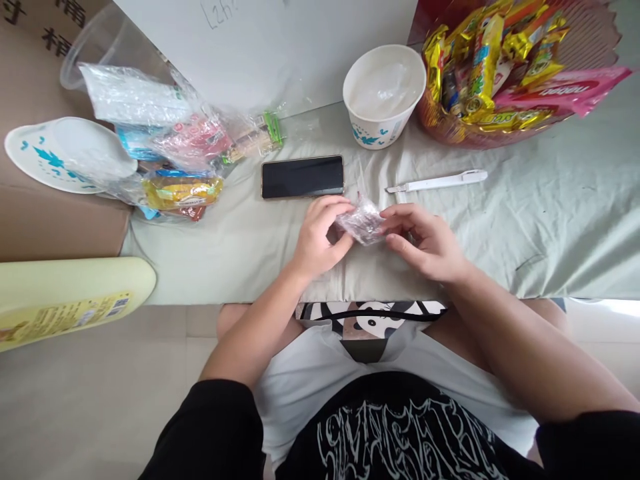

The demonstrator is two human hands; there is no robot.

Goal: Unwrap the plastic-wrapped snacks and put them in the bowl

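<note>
A small crumpled bundle of clear plastic wrap point(366, 221) lies low over the cloth between my two hands. My left hand point(323, 235) has its thumb and fingers curled around the bundle's left side. On the other side, the fingertips of my right hand point(424, 241) are bent against the right edge, with the thumb a little below the index finger. Whatever may be inside the wrap cannot be made out. Just beyond my left hand lies a black phone point(303, 177). A white craft knife point(440, 181), its blade pointing left, rests beyond my right hand.
A white paper tub point(385, 123) stands behind the knife, beside a red basket point(593, 40) of gold-wrapped snacks. Wrapped snack packs point(183, 190) and a tipped paper tub point(60, 157) lie at left. A yellow-green rounded object point(75, 287) juts in at the left.
</note>
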